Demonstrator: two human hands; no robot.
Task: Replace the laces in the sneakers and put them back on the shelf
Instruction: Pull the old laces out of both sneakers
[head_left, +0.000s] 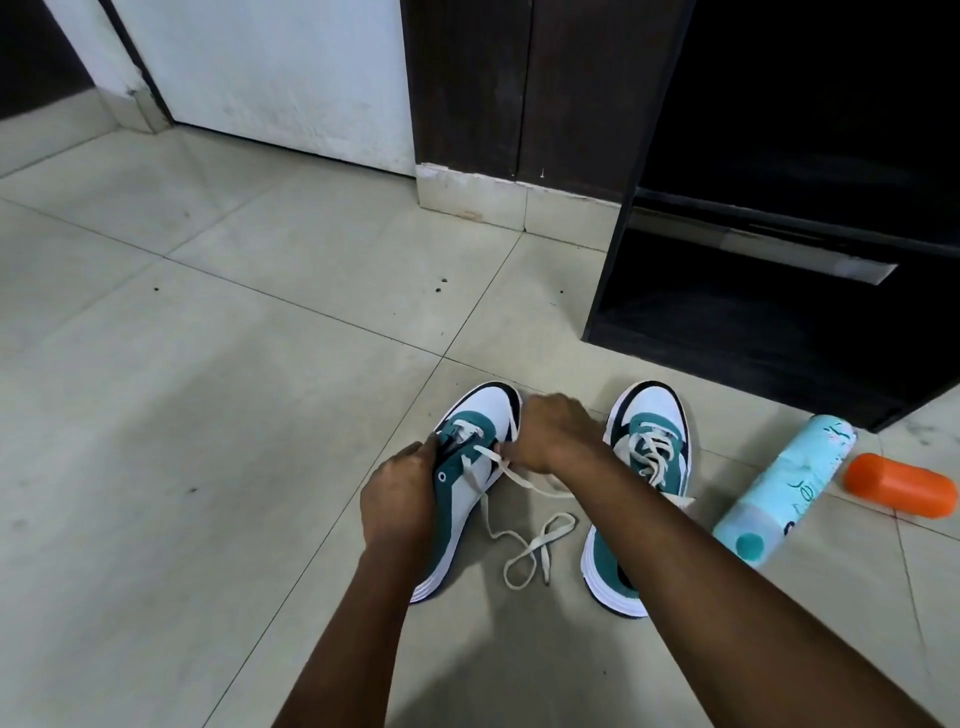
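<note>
In the head view, two teal-and-white sneakers are sitting on the tiled floor (208, 415), toes pointing away from the person. The left sneaker (470, 483) is tilting onto its side under the left hand (397, 501), whose grip is curling round the shoe's collar and upper near the eyelets. The right hand (553, 434) is reaching across over the same shoe, its fingers closing in a pinch on the cream lace (519, 551) beside the upper eyelets. That lace is running only partly through the eyelets; the rest is trailing off the shoe and lying in loose loops on the floor between the two sneakers. The right sneaker (647, 457) is standing upright just beside the right forearm, and its lace is appearing fully threaded. To its right, a light blue bottle (784, 483) is lying on its side, with an orange container (898, 486) lying near its top end. Beyond them, a dark shelf unit (769, 291) is standing open against the wall.
</note>
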